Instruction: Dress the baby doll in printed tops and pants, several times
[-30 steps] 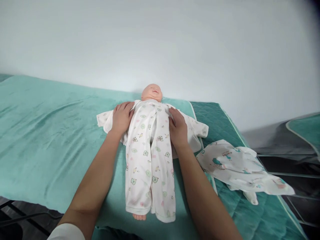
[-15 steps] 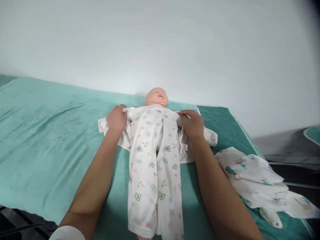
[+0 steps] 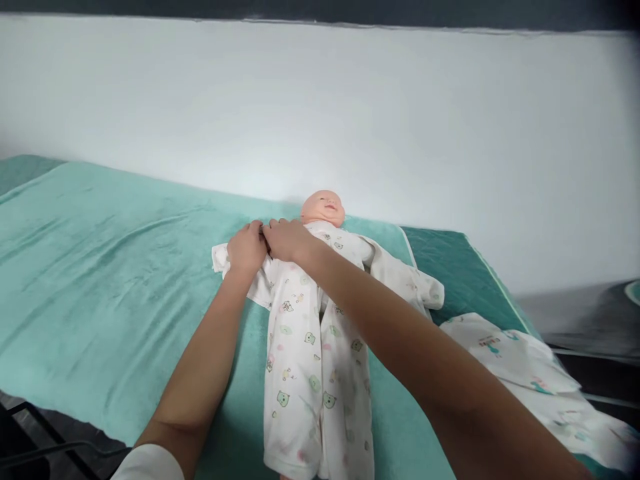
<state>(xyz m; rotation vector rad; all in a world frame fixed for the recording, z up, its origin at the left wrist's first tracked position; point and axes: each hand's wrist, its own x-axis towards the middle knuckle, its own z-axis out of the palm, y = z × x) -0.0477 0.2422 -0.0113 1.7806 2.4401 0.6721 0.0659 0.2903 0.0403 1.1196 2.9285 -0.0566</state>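
Right hand [image 3: 287,240] has crossed doll's [image 3: 323,205] chest since half-second ago, leaving far shoulder; now meets left hand [image 3: 246,248] at near shoulder. Fingertips together over suit [image 3: 295,360]; grip hidden, cannot tell. Doll face-up on teal sheet [image 3: 125,280], suit over front. Spare garment [image 3: 525,357], right: small red lettering, unreadable.
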